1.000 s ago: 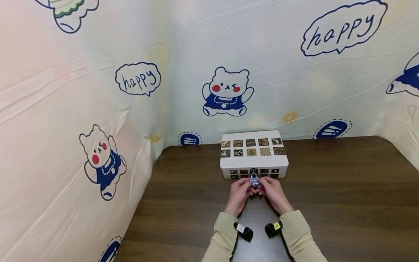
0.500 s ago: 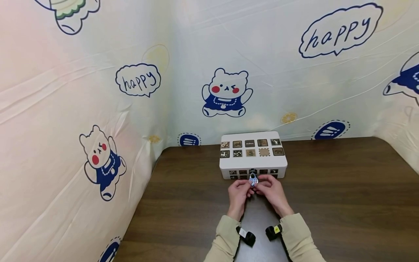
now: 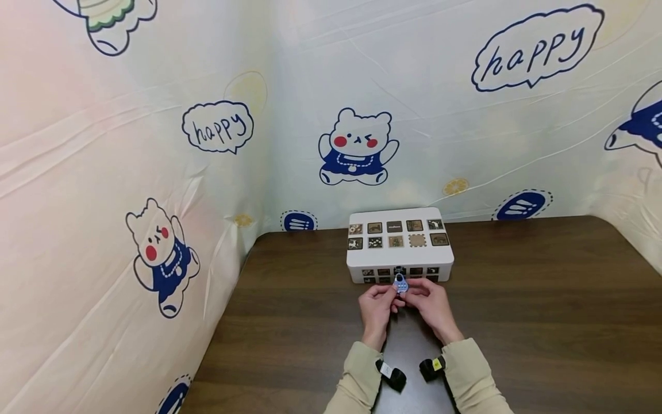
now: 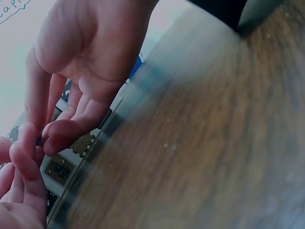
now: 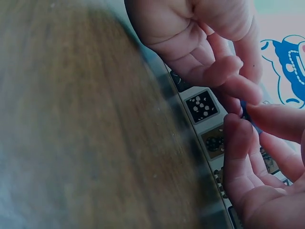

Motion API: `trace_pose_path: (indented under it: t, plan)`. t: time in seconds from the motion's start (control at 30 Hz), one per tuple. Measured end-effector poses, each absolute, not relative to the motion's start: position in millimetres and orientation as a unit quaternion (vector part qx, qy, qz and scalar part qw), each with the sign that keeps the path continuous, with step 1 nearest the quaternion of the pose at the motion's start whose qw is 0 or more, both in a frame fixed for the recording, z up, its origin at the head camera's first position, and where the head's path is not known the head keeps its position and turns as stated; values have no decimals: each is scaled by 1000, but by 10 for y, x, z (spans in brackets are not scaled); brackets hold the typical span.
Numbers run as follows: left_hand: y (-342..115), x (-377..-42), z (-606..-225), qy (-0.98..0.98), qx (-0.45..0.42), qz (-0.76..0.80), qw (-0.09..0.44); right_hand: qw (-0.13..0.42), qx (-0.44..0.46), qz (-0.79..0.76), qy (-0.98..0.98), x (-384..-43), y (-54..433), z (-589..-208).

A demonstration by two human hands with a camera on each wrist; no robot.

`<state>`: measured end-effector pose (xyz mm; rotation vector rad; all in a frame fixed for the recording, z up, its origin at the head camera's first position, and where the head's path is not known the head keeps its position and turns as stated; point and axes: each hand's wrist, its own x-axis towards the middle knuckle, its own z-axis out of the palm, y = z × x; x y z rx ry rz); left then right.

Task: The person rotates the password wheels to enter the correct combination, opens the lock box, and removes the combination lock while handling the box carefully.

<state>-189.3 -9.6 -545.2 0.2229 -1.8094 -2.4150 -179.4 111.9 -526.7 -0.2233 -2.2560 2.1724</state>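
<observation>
A small blue combination padlock (image 3: 400,286) hangs by its shackle at the metal latch (image 3: 399,270) on the front of a white box (image 3: 383,256). The box is lidded and covered with small dark square pictures. My left hand (image 3: 374,313) pinches the padlock from the left with thumb and fingers. From the other side my right hand (image 3: 434,310) holds it the same way. In the right wrist view a dark blue bit of the padlock (image 5: 245,110) shows between the fingertips of both hands; the rest is hidden behind them.
The box stands at the back of a dark brown wooden table (image 3: 289,322), close to a pale cloth (image 3: 295,115) printed with bears and "happy" bubbles. Black cameras (image 3: 391,376) sit at both wrists, against beige sleeves (image 3: 473,371).
My left hand has drawn slightly back and left, and the fingers of both hands have shifted on the padlock. Its dial face shows more plainly. The box has stayed in place.
</observation>
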Motion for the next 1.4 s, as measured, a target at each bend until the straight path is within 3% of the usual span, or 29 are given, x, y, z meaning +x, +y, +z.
trace_pose_path:
  t: [1.0,1.4]
  plan:
    - [-52,-1912,-5425,-641,90,-754,109,55,-90,727,-679,-1815,993,-5287]
    - [-145,-2064,-5365,-701,73,-699,119,37,-92,725,-682,-1741,881,-5256]
